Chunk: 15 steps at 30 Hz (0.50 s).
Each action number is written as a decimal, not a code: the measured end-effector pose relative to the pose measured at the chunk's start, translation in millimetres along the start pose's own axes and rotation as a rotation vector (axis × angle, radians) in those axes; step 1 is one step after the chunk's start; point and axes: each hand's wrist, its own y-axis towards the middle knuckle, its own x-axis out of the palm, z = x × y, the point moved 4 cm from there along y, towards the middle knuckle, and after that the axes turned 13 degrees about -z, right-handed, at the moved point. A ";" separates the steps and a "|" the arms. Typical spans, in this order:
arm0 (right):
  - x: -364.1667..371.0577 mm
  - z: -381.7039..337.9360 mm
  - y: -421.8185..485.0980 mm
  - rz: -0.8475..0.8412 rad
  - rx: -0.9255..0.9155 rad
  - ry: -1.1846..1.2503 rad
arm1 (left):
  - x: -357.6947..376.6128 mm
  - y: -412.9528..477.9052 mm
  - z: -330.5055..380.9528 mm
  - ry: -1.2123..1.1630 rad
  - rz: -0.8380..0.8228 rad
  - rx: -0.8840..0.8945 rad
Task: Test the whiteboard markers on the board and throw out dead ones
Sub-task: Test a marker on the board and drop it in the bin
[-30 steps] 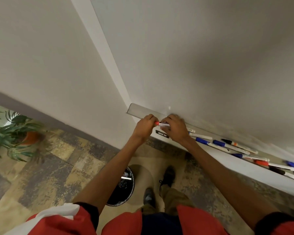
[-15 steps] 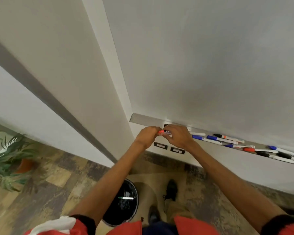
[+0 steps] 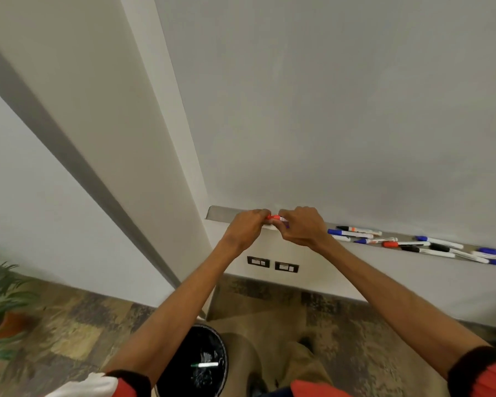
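A big whiteboard (image 3: 341, 110) fills the upper right. Both hands meet at the left end of its metal tray (image 3: 221, 214). My left hand (image 3: 245, 229) pinches the red cap end of a red marker (image 3: 275, 218). My right hand (image 3: 301, 226) grips the marker's white barrel, most of which is hidden in the fist. Several more markers (image 3: 413, 243) with blue, black and red caps lie along the tray to the right. Below, a black bin (image 3: 196, 365) on the floor holds one green-capped marker (image 3: 205, 365).
A wall corner and a grey strip run down the left side. Two dark wall outlets (image 3: 272, 264) sit under the tray. A potted plant (image 3: 3, 305) stands at the far left on the patterned floor. My legs and shoe are beside the bin.
The view has tilted up, so the tray and hands appear lower and more of the board shows. Both hands have stayed on the red marker at the tray's left end.
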 end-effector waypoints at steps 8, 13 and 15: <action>-87.5 14.2 11.3 0.333 0.093 0.119 | -75.3 35.7 23.5 -0.053 0.350 -0.063; -165.7 28.5 23.7 0.534 0.188 0.259 | -147.6 69.3 49.7 -0.107 0.517 -0.039; -198.2 30.1 27.6 0.598 0.187 0.314 | -178.4 81.8 61.3 -0.141 0.558 -0.021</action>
